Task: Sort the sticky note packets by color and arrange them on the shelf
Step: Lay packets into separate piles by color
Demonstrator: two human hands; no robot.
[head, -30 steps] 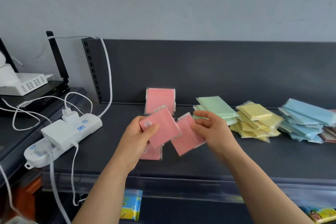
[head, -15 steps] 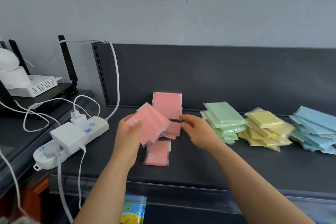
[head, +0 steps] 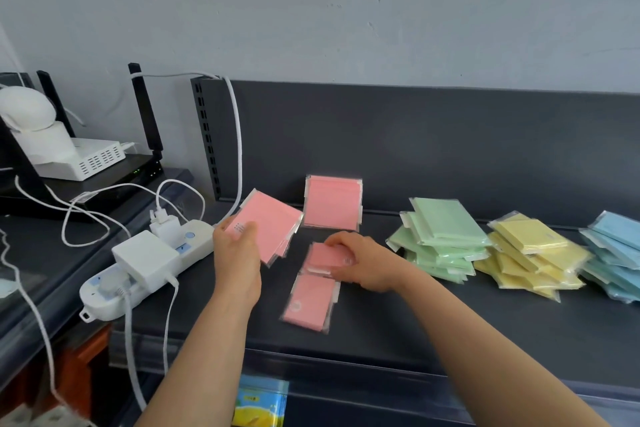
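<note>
Dark shelf [head: 415,333]: left hand [head: 239,260] grips pink stack [head: 273,222]; right hand [head: 367,263] pinches pink packet [head: 322,256] beneath.

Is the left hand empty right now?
No, the left hand grips a few pink packets, held tilted above the shelf.

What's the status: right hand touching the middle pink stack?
Touching. Head view: right hand grips the middle pink stack, overlapping its right edge.

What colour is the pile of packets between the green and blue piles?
Yellow. The yellow pile shows plainly in the head view.
</note>
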